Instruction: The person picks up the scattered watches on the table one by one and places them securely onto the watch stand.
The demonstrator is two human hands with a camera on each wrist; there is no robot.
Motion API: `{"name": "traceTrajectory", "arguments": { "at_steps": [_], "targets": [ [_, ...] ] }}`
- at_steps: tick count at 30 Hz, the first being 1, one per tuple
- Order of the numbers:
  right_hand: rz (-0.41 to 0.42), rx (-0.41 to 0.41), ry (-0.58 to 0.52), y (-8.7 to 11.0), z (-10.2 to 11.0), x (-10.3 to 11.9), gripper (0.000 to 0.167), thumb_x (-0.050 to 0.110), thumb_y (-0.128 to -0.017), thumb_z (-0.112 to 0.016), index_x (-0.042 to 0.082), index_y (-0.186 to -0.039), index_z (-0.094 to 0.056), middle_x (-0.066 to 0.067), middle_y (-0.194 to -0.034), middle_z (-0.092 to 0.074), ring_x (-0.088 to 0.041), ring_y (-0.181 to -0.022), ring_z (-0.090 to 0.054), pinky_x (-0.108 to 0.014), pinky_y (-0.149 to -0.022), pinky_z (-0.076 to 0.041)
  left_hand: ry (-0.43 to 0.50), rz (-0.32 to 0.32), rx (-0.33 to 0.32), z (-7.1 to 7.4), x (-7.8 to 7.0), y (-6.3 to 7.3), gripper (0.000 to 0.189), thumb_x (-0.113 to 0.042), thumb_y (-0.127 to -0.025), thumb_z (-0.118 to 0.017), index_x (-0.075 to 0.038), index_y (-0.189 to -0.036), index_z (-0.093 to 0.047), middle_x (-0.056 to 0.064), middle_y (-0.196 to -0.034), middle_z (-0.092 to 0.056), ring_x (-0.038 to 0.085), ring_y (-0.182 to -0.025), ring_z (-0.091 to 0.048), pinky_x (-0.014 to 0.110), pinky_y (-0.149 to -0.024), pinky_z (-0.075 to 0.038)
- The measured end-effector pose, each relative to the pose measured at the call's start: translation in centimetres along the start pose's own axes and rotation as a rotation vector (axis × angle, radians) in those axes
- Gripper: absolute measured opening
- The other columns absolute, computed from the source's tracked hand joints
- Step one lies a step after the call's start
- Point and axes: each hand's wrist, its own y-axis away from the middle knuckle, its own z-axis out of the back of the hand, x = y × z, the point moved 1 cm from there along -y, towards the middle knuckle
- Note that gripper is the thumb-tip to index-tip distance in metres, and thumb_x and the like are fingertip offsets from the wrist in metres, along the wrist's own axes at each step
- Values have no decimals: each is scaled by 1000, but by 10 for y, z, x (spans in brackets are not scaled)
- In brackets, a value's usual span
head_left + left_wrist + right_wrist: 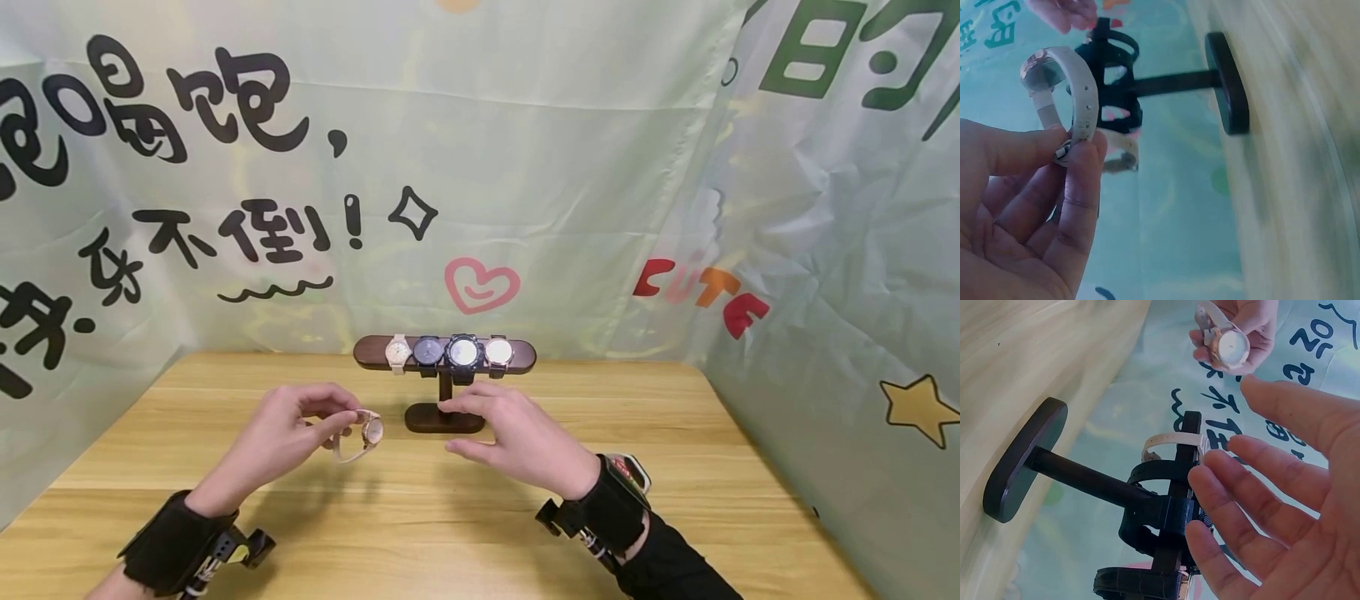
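A wristwatch (372,431) with a pale strap and a rose-gold case hangs from my left hand (303,429). In the left wrist view, thumb and fingers pinch its strap (1085,103) at the buckle, and the strap forms a closed loop. My right hand (517,433) hovers in front of the dark wooden watch stand (367,352), its fingers spread and holding nothing. On the stand's bar sit several watches: a pale one (397,353) at the left, a dark one (428,352), a chunky black one (463,353) and a rose-gold one on a dark strap (498,353).
The stand's oval base (444,419) rests on the wooden table (405,517) near its back edge. Printed cloth (570,183) rises behind the table and along the sides. Each wrist wears a black band with a small camera (260,547).
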Motion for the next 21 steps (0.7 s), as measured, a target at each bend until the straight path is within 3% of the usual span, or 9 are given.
{"name": "traceTrajectory", "arguments": {
  "at_steps": [15,21],
  "targets": [
    [98,-121,-42,0,-2,7,51,32,-94,-86,15,-139,-71,-1,-131,-72,-11,-112,-70,-29,-94,-63,196,-22,-6,-26,-21,-14,8,-11,-99,-77,-9,-107,-80,7,-99,-82,13,-80,-76,32,-68,-67],
    [148,-203,-54,1,-4,8,60,31,-89,-91,11,-141,-69,-2,-134,-70,-14,-122,-69,-29,-102,-62,254,-49,-34,-37,-27,-19,9,-13,-100,-77,-10,-108,-79,8,-101,-82,15,-81,-77,32,-71,-67]
  ]
}}
